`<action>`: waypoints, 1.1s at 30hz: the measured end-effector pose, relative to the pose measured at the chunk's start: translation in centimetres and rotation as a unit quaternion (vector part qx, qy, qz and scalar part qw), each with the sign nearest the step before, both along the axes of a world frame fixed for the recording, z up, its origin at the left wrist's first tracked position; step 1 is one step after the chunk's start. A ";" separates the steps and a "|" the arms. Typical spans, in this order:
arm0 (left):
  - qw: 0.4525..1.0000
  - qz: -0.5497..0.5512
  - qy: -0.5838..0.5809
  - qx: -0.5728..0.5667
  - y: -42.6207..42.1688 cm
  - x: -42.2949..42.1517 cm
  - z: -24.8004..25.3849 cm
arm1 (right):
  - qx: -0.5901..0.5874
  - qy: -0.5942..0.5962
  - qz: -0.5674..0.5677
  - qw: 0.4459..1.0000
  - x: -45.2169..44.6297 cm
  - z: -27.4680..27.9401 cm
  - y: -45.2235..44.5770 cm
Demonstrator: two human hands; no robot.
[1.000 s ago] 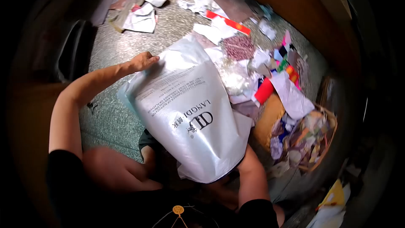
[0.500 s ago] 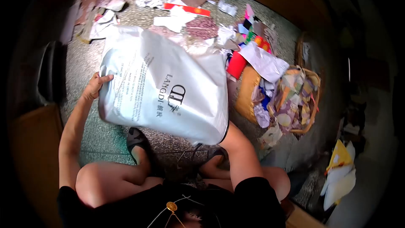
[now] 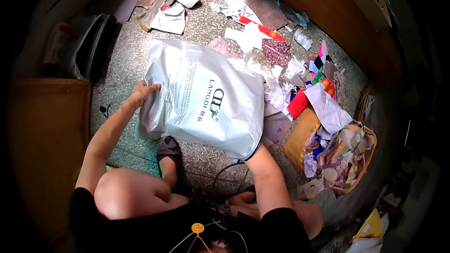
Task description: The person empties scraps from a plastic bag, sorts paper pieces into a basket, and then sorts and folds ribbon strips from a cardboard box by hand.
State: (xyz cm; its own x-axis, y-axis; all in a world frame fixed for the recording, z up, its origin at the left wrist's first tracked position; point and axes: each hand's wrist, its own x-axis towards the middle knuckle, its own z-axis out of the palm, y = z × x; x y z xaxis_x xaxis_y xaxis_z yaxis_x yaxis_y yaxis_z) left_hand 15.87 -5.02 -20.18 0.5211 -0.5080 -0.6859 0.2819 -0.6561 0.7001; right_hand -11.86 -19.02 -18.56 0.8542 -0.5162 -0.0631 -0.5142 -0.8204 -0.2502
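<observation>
A large silvery-white plastic bag (image 3: pixel 192 107), printed with black "LANGDI" lettering, spreads out in front of me above the floor. My left hand (image 3: pixel 144 93) pinches its left edge, thumb on top of the plastic. On the other side, my right forearm (image 3: pixel 267 173) goes into the bag's dark-rimmed opening. The right hand itself is hidden inside, so its fingers do not show. What the bag contains, if anything, cannot be seen.
Paper and wallpaper scraps (image 3: pixel 276 51) litter the speckled floor (image 3: pixel 126 56) beyond the bag. To the right, a wicker basket (image 3: pixel 370 147) full of scraps lies beside a red roll (image 3: pixel 297 104). A wooden cabinet (image 3: pixel 51 122) stands at left.
My view has shifted, so the floor and scraps appear farther right and lower. Both hands stay at the bag, which now looks flatter and more foreshortened.
</observation>
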 end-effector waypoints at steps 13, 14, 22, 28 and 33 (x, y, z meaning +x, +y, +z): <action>0.972 0.022 -0.211 0.104 9.4 14.2 7.2 | 0.031 -0.084 0.274 0.957 -3.4 1.6 -3.3; 0.959 -0.012 -0.241 0.147 11.2 16.6 5.2 | 0.123 -0.058 0.290 0.947 -4.7 1.9 -4.7; 0.708 -0.148 -0.678 0.134 2.3 11.3 6.3 | -0.037 0.038 -0.447 0.893 -14.0 0.7 -16.5; 0.712 -0.401 -0.506 -0.278 -14.4 -2.6 9.6 | 0.145 0.066 -0.538 0.828 -14.4 -2.6 -16.1; 0.603 -0.677 -0.415 0.073 -17.9 -13.4 6.6 | 0.169 0.106 -0.410 0.890 -7.1 -0.1 -10.9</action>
